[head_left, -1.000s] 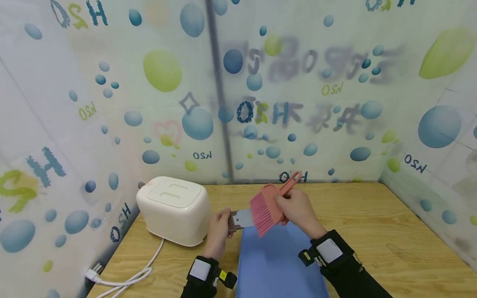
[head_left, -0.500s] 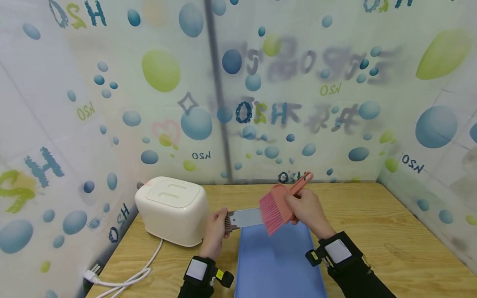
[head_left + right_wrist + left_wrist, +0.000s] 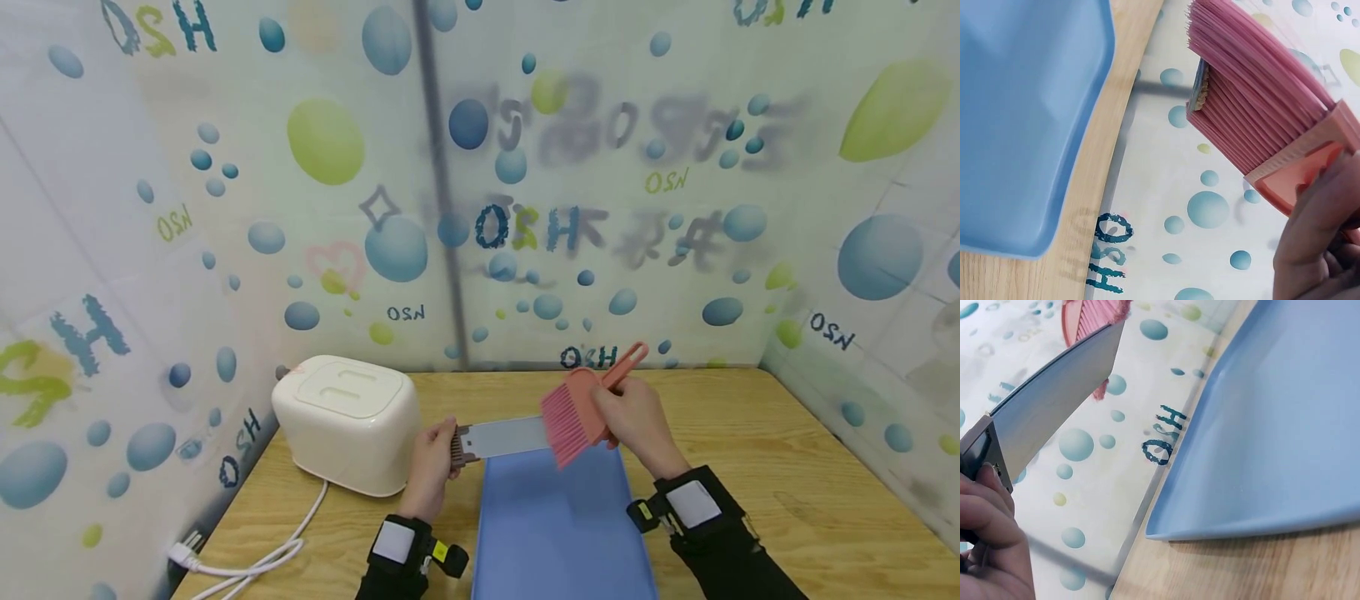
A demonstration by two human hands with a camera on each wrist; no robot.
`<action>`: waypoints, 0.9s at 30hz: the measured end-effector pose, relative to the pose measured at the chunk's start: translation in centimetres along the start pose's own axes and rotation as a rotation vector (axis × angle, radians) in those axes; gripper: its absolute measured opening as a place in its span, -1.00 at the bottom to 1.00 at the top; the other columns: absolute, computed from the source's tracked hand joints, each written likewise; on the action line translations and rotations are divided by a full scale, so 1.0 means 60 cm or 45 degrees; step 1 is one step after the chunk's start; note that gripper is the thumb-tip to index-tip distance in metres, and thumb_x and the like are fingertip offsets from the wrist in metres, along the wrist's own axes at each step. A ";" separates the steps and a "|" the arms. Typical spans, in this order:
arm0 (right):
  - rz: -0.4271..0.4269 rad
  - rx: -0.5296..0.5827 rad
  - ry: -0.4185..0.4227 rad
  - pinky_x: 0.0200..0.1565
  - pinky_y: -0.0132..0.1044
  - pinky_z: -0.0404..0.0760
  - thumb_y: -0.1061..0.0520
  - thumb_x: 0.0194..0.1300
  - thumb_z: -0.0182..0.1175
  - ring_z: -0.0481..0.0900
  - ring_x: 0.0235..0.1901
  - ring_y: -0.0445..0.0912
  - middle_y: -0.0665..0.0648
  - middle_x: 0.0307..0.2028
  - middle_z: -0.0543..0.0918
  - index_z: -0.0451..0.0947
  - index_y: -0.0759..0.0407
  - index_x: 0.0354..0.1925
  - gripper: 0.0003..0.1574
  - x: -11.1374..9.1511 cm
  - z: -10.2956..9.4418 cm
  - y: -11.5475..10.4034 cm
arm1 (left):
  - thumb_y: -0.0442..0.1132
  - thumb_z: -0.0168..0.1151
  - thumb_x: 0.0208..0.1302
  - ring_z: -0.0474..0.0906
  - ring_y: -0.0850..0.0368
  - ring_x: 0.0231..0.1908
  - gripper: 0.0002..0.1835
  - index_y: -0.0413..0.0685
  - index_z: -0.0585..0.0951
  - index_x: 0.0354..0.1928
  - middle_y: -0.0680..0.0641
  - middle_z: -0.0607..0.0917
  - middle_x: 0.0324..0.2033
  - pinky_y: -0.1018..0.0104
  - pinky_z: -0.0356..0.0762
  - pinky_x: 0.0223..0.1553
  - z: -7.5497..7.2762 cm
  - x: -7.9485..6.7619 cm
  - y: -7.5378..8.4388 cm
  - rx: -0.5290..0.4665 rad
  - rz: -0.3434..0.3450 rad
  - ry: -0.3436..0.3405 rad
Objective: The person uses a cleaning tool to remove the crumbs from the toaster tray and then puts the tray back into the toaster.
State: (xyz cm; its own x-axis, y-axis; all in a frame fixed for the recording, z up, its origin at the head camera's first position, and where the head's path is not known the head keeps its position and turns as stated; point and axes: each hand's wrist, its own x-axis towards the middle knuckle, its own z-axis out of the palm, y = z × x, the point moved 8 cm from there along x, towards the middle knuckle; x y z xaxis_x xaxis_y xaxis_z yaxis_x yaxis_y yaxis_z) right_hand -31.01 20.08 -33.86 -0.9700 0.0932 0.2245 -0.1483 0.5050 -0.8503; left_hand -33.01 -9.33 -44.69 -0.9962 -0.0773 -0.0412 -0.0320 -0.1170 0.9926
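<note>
The left hand [image 3: 432,465] is gripping a grey plate [image 3: 507,437], the right hand [image 3: 637,418] is holding a pink brush [image 3: 579,412] at its far end; brushing is seemingly underway, unfinished.

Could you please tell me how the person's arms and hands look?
Black fabric sleeves end at black wrist straps, each with a white square patch and a small black device marked with yellow. The left hand and right hand wear no gloves.
</note>
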 end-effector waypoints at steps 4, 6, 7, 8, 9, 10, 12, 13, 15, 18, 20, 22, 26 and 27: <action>0.024 0.001 0.003 -0.67 -0.24 0.53 0.04 0.51 0.06 0.50 -0.77 -0.05 0.13 -0.64 0.57 0.60 0.40 -0.19 -0.59 0.002 -0.006 0.008 | -0.07 -0.03 0.62 0.39 0.29 -0.63 -0.57 -0.35 0.61 -0.14 0.03 0.59 -0.57 0.46 0.28 -0.61 0.001 -0.003 0.003 0.001 0.006 -0.012; 0.033 -0.008 0.007 -0.67 -0.24 0.52 0.03 0.51 0.06 0.50 -0.77 -0.05 0.12 -0.65 0.56 0.60 0.40 -0.19 -0.58 0.003 -0.009 0.011 | -0.06 -0.03 0.62 0.38 0.29 -0.63 -0.56 -0.35 0.61 -0.14 0.04 0.59 -0.57 0.46 0.28 -0.61 0.001 -0.003 0.005 0.002 0.015 -0.020; 0.039 -0.009 0.009 -0.67 -0.25 0.52 0.03 0.52 0.06 0.49 -0.77 -0.06 0.12 -0.65 0.56 0.60 0.40 -0.19 -0.58 0.004 -0.011 0.013 | -0.06 -0.03 0.62 0.38 0.29 -0.63 -0.56 -0.36 0.61 -0.14 0.04 0.59 -0.58 0.46 0.28 -0.61 0.001 -0.004 0.006 0.002 0.020 -0.025; 0.042 -0.014 0.011 -0.67 -0.25 0.52 0.03 0.52 0.06 0.49 -0.77 -0.06 0.12 -0.65 0.55 0.60 0.40 -0.19 -0.58 0.004 -0.012 0.014 | -0.05 -0.03 0.62 0.38 0.28 -0.63 -0.56 -0.35 0.61 -0.14 0.04 0.59 -0.58 0.46 0.28 -0.61 0.001 -0.004 0.007 0.000 0.019 -0.025; 0.043 -0.017 0.011 -0.67 -0.25 0.51 0.03 0.52 0.05 0.49 -0.77 -0.06 0.12 -0.66 0.55 0.60 0.40 -0.18 -0.58 0.004 -0.013 0.014 | -0.05 -0.03 0.62 0.38 0.28 -0.63 -0.56 -0.36 0.61 -0.14 0.04 0.59 -0.57 0.45 0.28 -0.61 0.002 -0.004 0.007 -0.001 0.019 -0.027; 0.044 -0.016 0.010 -0.67 -0.25 0.52 0.03 0.52 0.05 0.49 -0.77 -0.05 0.12 -0.65 0.55 0.60 0.40 -0.18 -0.58 0.005 -0.014 0.015 | -0.05 -0.02 0.62 0.39 0.28 -0.63 -0.56 -0.36 0.61 -0.14 0.04 0.59 -0.58 0.45 0.28 -0.62 0.002 -0.004 0.007 -0.002 0.016 -0.028; 0.048 -0.017 0.008 -0.67 -0.25 0.52 0.03 0.52 0.05 0.49 -0.77 -0.05 0.12 -0.66 0.55 0.59 0.41 -0.18 -0.57 0.004 -0.015 0.015 | -0.05 -0.01 0.61 0.39 0.28 -0.63 -0.56 -0.36 0.61 -0.13 0.04 0.59 -0.57 0.45 0.29 -0.62 0.001 -0.004 0.006 -0.001 0.011 -0.026; 0.049 -0.012 0.010 -0.67 -0.25 0.52 0.03 0.52 0.05 0.49 -0.77 -0.04 0.12 -0.66 0.54 0.59 0.41 -0.18 -0.58 0.004 -0.016 0.015 | -0.05 -0.01 0.61 0.39 0.28 -0.63 -0.56 -0.35 0.61 -0.13 0.03 0.59 -0.57 0.46 0.29 -0.62 0.001 -0.004 0.006 0.002 0.006 -0.024; 0.053 -0.011 0.009 -0.67 -0.24 0.52 0.03 0.52 0.05 0.49 -0.77 -0.04 0.13 -0.66 0.54 0.58 0.41 -0.20 -0.57 0.003 -0.018 0.014 | -0.05 0.00 0.61 0.40 0.28 -0.62 -0.57 -0.35 0.61 -0.13 0.03 0.58 -0.57 0.46 0.29 -0.61 0.001 -0.003 0.005 0.008 -0.003 -0.023; 0.060 -0.020 0.015 -0.66 -0.24 0.53 0.02 0.51 0.05 0.49 -0.77 -0.04 0.13 -0.67 0.54 0.58 0.40 -0.24 -0.57 0.003 -0.021 0.013 | -0.06 -0.02 0.62 0.41 0.27 -0.62 -0.58 -0.33 0.60 -0.12 0.02 0.61 -0.55 0.46 0.28 -0.61 0.000 -0.001 0.004 0.007 -0.009 -0.025; 0.057 -0.029 0.022 -0.66 -0.23 0.53 0.02 0.51 0.05 0.49 -0.77 -0.04 0.12 -0.67 0.54 0.58 0.40 -0.24 -0.57 0.004 -0.023 0.011 | -0.07 -0.04 0.62 0.41 0.27 -0.62 -0.59 -0.33 0.60 -0.12 0.01 0.63 -0.54 0.45 0.28 -0.61 -0.001 0.001 0.003 0.005 -0.009 -0.026; 0.054 -0.036 0.027 -0.66 -0.23 0.53 0.03 0.51 0.04 0.49 -0.77 -0.04 0.13 -0.67 0.54 0.58 0.39 -0.25 -0.57 0.004 -0.025 0.011 | -0.08 -0.04 0.62 0.41 0.26 -0.63 -0.59 -0.34 0.60 -0.13 -0.01 0.64 -0.53 0.45 0.27 -0.61 -0.001 0.002 0.003 0.001 -0.005 -0.025; 0.055 -0.032 0.031 -0.66 -0.21 0.54 0.04 0.51 0.04 0.50 -0.77 -0.02 0.14 -0.68 0.54 0.58 0.39 -0.26 -0.58 0.004 -0.028 0.008 | -0.08 -0.01 0.62 0.41 0.27 -0.63 -0.58 -0.36 0.60 -0.14 0.00 0.62 -0.54 0.46 0.27 -0.62 -0.001 0.000 0.005 0.001 0.009 -0.024; 0.054 -0.030 0.032 -0.65 -0.21 0.54 0.04 0.51 0.04 0.50 -0.77 -0.01 0.15 -0.68 0.54 0.58 0.39 -0.26 -0.59 0.004 -0.029 0.007 | -0.08 -0.01 0.62 0.40 0.27 -0.63 -0.59 -0.35 0.60 -0.14 0.00 0.62 -0.54 0.46 0.28 -0.62 -0.001 0.000 0.005 0.001 0.008 -0.025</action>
State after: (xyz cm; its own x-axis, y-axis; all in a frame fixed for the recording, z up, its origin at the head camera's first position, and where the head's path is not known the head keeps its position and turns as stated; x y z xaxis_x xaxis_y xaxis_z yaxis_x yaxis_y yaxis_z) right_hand -30.98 21.82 -33.35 -0.9701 0.1365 0.2005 -0.1022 0.5198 -0.8481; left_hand -33.00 -9.41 -44.37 -0.9977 -0.0587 -0.0331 -0.0261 -0.1161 0.9929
